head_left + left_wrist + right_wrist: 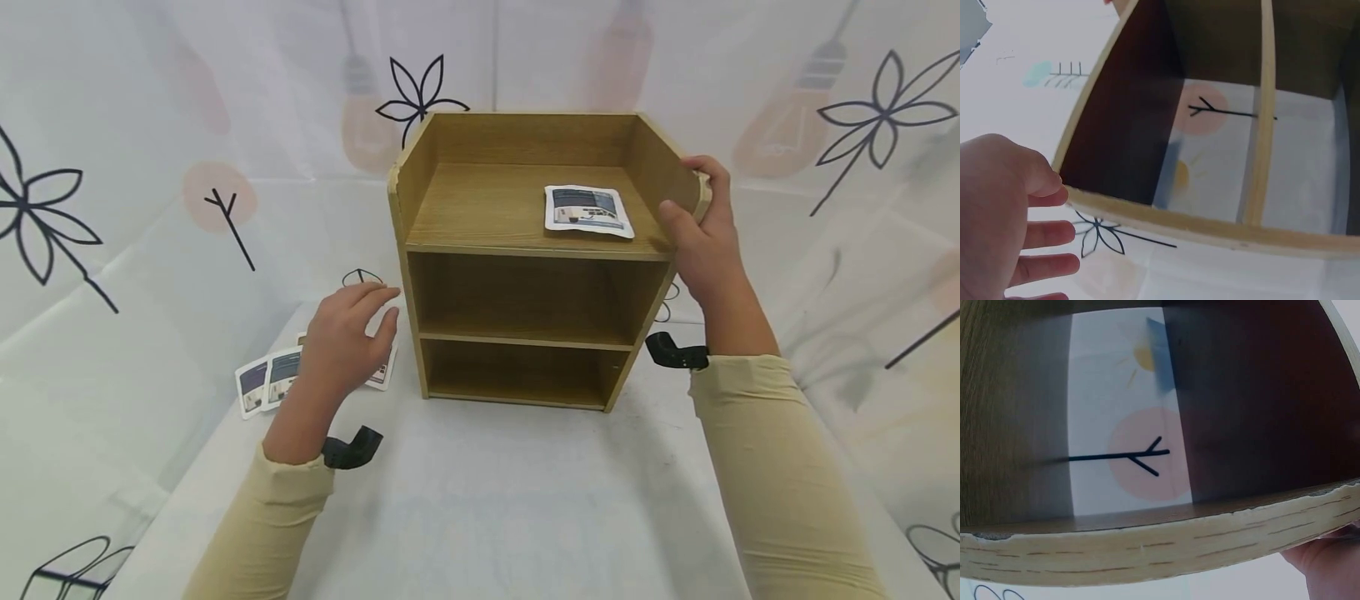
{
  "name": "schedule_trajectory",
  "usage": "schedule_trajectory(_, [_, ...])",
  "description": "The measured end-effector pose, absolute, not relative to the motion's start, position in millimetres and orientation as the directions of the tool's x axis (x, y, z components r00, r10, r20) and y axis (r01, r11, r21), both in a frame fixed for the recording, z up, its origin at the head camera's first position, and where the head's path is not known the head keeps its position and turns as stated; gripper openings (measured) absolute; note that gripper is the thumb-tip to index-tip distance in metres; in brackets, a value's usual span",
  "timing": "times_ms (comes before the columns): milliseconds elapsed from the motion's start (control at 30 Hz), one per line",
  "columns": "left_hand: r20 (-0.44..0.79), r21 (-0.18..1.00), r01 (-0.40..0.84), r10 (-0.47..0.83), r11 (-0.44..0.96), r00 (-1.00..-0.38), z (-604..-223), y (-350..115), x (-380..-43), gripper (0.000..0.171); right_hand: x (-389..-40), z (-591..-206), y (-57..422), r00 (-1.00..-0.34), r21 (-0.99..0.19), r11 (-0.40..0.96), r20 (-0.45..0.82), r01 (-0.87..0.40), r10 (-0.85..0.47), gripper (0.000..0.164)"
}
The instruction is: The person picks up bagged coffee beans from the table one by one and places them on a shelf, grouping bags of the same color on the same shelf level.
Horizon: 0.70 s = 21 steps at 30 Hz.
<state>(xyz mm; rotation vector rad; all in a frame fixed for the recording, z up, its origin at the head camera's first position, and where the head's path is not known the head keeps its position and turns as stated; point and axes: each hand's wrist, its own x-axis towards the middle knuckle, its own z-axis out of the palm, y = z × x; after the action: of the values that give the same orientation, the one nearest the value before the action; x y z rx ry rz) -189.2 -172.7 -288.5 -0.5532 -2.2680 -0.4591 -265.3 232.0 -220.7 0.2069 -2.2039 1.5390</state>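
Note:
A wooden shelf unit (480, 200) stands upright on a white-covered table, with a raised rim round its top and two compartments below. On the top board lies a flat white packet (587, 210) with a blue printed label. My right hand (712, 242) grips the upper right side panel, thumb inside and fingers behind. Beside the left panel, my left hand (337, 333) has loosely bent fingers, its fingertips right at the edge. The left wrist view shows that hand's thumb (1044, 178) at the unit's corner. In the right wrist view, the wood's front edge (1141, 553) covers much of my right hand.
Several similar packets (281, 375) lie on the table at the left, partly hidden behind my left forearm. A white sheet (300, 125) printed with flowers and light bulbs hangs behind and along both sides. The white table surface (510, 500) extends in front of the unit.

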Motion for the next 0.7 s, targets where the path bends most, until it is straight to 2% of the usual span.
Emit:
schedule_trajectory(233, [0.724,0.169,0.480,0.222,0.861,-0.653,-299.9,-187.2,-192.0,0.029,-265.0,-222.1,231.4,-0.893,-0.856,0.372,0.431,-0.359,0.129,0.047])
schedule_trajectory(700, [0.615,0.222,0.363,0.159,0.905,-0.772,-326.4,-221.8,-201.8,0.031,-264.7,-220.8,231.8,-0.882,-0.849,0.355,0.456,-0.391,0.118,0.048])
